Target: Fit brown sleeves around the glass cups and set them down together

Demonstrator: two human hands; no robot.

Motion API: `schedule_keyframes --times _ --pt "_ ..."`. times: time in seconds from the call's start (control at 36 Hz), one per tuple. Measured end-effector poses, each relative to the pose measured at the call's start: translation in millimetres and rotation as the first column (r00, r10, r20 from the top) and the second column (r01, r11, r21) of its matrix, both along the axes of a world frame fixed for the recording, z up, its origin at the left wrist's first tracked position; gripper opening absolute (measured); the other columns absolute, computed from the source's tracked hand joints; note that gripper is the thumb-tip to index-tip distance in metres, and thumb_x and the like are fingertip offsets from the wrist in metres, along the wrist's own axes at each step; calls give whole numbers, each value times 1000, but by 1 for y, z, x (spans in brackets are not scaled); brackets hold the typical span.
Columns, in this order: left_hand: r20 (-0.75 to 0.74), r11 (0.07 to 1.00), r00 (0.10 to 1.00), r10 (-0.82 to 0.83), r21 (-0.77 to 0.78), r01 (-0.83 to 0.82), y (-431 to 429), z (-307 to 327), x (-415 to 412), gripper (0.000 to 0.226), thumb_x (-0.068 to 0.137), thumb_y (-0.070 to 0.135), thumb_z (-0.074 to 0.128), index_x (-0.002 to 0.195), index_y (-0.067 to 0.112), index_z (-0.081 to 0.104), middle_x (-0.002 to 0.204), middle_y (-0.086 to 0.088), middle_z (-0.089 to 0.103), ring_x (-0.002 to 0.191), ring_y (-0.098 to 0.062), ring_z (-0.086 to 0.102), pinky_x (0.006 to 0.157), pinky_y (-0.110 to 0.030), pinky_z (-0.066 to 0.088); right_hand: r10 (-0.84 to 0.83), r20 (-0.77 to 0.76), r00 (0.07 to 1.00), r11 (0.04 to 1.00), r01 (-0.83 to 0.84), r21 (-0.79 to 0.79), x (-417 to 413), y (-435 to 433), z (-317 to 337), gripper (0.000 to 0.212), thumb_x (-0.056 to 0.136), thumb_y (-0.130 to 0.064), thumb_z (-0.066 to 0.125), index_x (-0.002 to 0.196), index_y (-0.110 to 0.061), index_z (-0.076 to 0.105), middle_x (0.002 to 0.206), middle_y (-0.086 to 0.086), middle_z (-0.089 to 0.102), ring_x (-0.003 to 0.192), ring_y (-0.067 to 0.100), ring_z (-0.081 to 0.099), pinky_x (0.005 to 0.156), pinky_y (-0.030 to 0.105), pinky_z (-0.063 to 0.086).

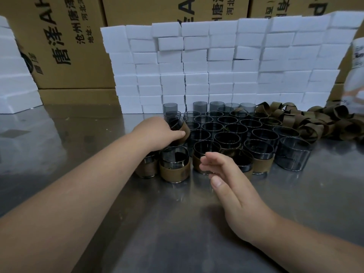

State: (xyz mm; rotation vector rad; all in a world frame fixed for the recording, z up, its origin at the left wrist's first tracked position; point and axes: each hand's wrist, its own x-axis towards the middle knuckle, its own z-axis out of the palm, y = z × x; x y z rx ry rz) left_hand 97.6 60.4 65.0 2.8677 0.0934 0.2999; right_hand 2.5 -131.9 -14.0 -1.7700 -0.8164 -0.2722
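Your left hand [157, 133] holds a sleeved cup [180, 131]. Your fingers curl round its brown sleeve, and the cup tips a little. It is at the left edge of the bare glass cups [226, 125], just behind the row of finished cups [174, 166] on the shiny worktop [177, 223]. Your right hand [226, 178] is spread with straight fingers and holds nothing, close in front of that row. A pile of loose brown sleeves [315, 121] lies right of the cups. White blocks [216, 66] stand behind, with cardboard boxes [65, 46] past them.
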Motion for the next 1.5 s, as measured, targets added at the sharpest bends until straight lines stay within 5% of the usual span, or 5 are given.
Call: schedule_keyframes --times 0.39,0.56,0.75,1.19,1.5 --pt "-125 1000 992 -18 -3 17 11 -6 -8 49 86 53 53 62 11 55 64 -1 50 60 -16 48 51 -28 33 -16 0 1000 999 16 -47 0 0 2 32 83 -50 34 114 -43 41 121 -17 50 117 -2 48 93 13 39" --pt "-166 1000 986 -2 -14 -1 7 -14 -3 35 99 23 37 126 6 50 107 -15 58 111 -28 50 92 -38 43 -24 6 1000 997 24 -79 -1 1 3 34 82 -51 32 113 -43 40 119 -17 49 115 -2 48 94 16 41" --pt "-339 981 941 11 185 56 8 -16 0 44 101 38 13 145 41 21 158 -5 -4 143 -33 -6 112 -56 7 -23 -9 1000 995 22 -95 -2 1 4 35 80 -54 31 113 -45 37 124 -20 46 115 -8 47 93 10 38" --pt "-246 989 963 -112 66 132 -6 -17 8 61 95 56 1 140 37 37 157 5 14 144 -21 4 115 -49 1 -16 -13 1000 995 14 -102 -1 2 3 33 80 -55 31 111 -47 38 121 -21 47 111 -4 50 90 13 41" --pt "-80 979 995 64 -189 -78 -6 -7 32 21 85 20 45 66 12 40 66 -7 43 68 -26 43 58 -27 30 -5 -38 999 994 1 -110 -1 3 4 33 78 -56 32 109 -48 37 122 -21 46 110 -6 49 90 15 42"
